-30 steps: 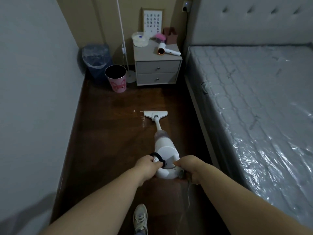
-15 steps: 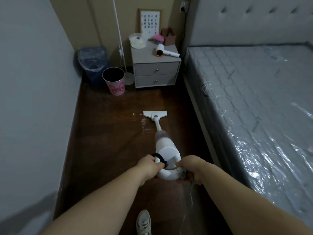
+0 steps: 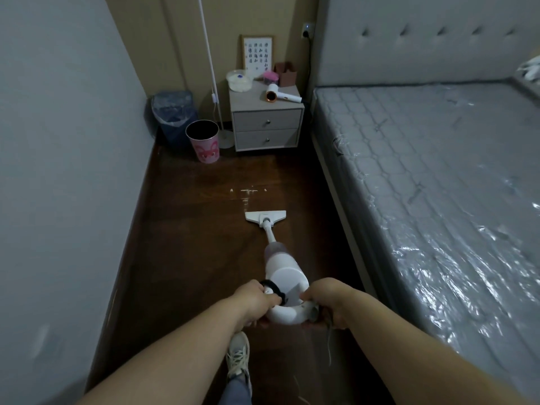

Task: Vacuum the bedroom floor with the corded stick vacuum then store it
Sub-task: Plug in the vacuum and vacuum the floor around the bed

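vacuum (image 3: 285,276) head (image 3: 265,216) pulled back from white specks (image 3: 247,190).

1. On your nightstand (image 3: 267,119), a framed sheet (image 3: 257,56) leans against the wall. It carries three vertical columns of dark brush-written characters on white paper. You can see that it is writing, but the strokes are too small and soft to read any one character.
2. The pink bin (image 3: 203,141) on the floor beside the nightstand bears a pink cartoon figure on its side; you will find no letters on it that can be made out.
3. Nothing else before you carries readable text, brand or number.
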